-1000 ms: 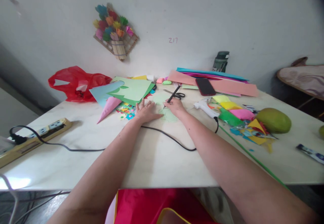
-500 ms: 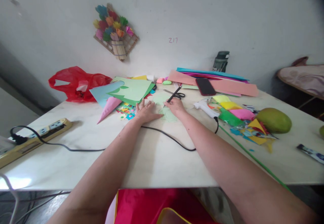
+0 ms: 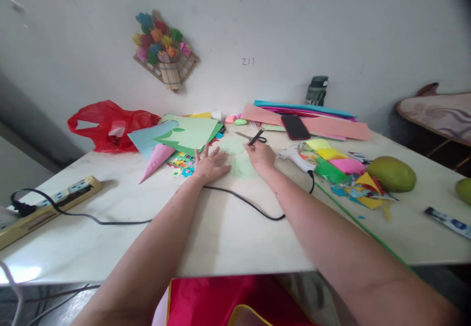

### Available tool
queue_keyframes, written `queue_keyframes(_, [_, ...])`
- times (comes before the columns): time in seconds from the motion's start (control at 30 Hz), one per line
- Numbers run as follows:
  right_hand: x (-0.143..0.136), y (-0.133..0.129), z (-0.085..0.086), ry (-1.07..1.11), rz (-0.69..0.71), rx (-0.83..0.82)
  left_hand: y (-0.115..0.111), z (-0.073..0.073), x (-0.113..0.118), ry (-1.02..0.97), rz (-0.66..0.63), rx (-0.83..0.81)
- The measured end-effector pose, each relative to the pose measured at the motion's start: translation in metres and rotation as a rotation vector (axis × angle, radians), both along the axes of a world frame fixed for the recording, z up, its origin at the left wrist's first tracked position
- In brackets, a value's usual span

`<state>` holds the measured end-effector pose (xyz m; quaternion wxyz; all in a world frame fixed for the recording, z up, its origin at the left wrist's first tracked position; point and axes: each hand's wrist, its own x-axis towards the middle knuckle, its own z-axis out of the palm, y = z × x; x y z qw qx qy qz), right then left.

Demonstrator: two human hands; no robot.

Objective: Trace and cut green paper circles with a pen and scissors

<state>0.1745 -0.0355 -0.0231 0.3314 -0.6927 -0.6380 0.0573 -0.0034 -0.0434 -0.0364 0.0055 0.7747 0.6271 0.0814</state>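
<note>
Pale green paper [image 3: 239,161] lies on the white table between my hands, with its edges hard to tell from the tabletop. My left hand [image 3: 210,165] rests flat with its fingers spread at the paper's left side. In my right hand [image 3: 260,156], fingers closed, is a black pen [image 3: 256,137], held over the paper's right part. Just beyond it lie scissors [image 3: 260,139] with black handles. Green sheets [image 3: 195,132] and a pink paper cone [image 3: 156,161] are to the left of my left hand, beside small coloured scraps [image 3: 183,163].
A white glue gun [image 3: 297,158] with a black cord [image 3: 245,196] sits right of my right hand. Farther right are clay packets [image 3: 333,164] and a green fruit [image 3: 392,174]. A phone [image 3: 295,127] lies on pink paper [image 3: 333,125]. A power strip [image 3: 51,208] is at left.
My right hand has shifted slightly right, and the pen now leans lower over the paper. My left hand has stayed spread in nearly the same place. The whole view has shifted a little.
</note>
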Motion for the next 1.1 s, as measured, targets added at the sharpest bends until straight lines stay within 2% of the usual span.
queue_keyframes(0.1, [-0.010,-0.007,-0.002,-0.085,0.075,-0.004,-0.004,0.002,0.000,0.025,-0.070,0.117])
queue_keyframes(0.2, [-0.015,-0.004,-0.010,-0.056,0.205,0.024,-0.007,0.004,0.000,-0.003,-0.095,0.204])
queue_keyframes(0.3, [-0.015,0.008,-0.022,0.151,0.405,0.057,-0.009,0.006,0.001,-0.035,-0.087,0.245])
queue_keyframes(0.4, [-0.013,0.024,-0.032,0.531,0.595,0.084,-0.009,0.004,0.001,-0.035,-0.065,0.257])
queue_keyframes(0.47, [-0.010,0.031,-0.035,0.703,0.604,0.137,-0.008,0.003,0.001,-0.031,-0.056,0.242])
queue_keyframes(0.53, [-0.006,0.035,-0.033,0.773,0.558,0.181,-0.007,0.002,0.001,-0.026,-0.049,0.213])
queue_keyframes(0.67, [0.004,0.032,-0.022,0.777,0.406,0.223,-0.006,0.001,0.000,-0.001,-0.006,0.141])
queue_keyframes(0.73, [0.008,0.030,-0.016,0.779,0.374,0.224,-0.006,0.001,0.000,0.017,0.007,0.124])
queue_keyframes(0.9, [0.010,0.027,-0.010,0.829,0.392,0.156,-0.004,0.001,0.000,0.065,-0.002,0.069])
queue_keyframes(1.1, [0.001,0.024,-0.020,0.764,0.536,-0.007,-0.002,-0.001,-0.001,0.080,0.023,0.046])
